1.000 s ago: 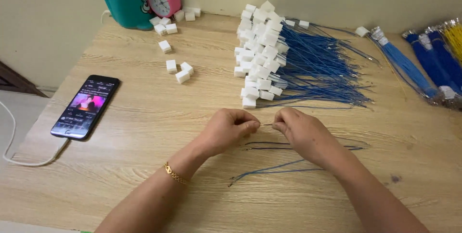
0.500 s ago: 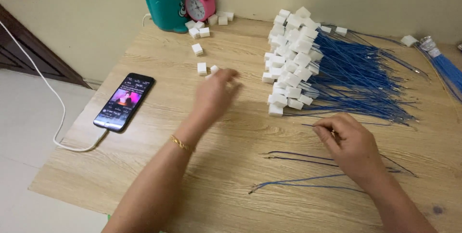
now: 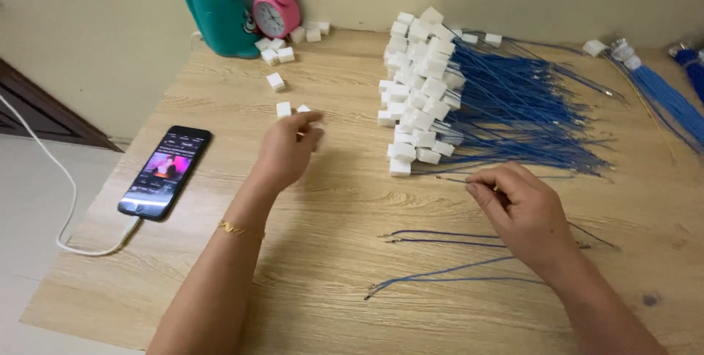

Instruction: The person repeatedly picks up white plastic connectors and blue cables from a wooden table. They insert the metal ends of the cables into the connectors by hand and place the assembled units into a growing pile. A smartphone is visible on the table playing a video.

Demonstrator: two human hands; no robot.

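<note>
My left hand (image 3: 287,151) reaches out over the wooden table (image 3: 220,282) to two loose white blocks (image 3: 283,109). Its fingers are loosely curled, the thumb tip touches the right block, and nothing shows in its grip. My right hand (image 3: 524,212) pinches one thin blue wire (image 3: 449,178) near its metal tip, just in front of the big pile. That pile is made of several blue wires (image 3: 521,98), each ending in a white block (image 3: 414,116). A few bare blue wires (image 3: 440,279) lie on the table under my right hand.
A phone (image 3: 166,171) with a lit screen lies at the left, its white cable (image 3: 62,201) running off the table edge. At the back stand a teal pen holder (image 3: 220,21) and a pink alarm clock (image 3: 275,10) with more white blocks (image 3: 279,53). Another blue wire bundle (image 3: 664,94) lies at far right.
My hands were together over a wire; the left has since left it and reached far left to the loose white blocks. The right keeps hold of a wire.
</note>
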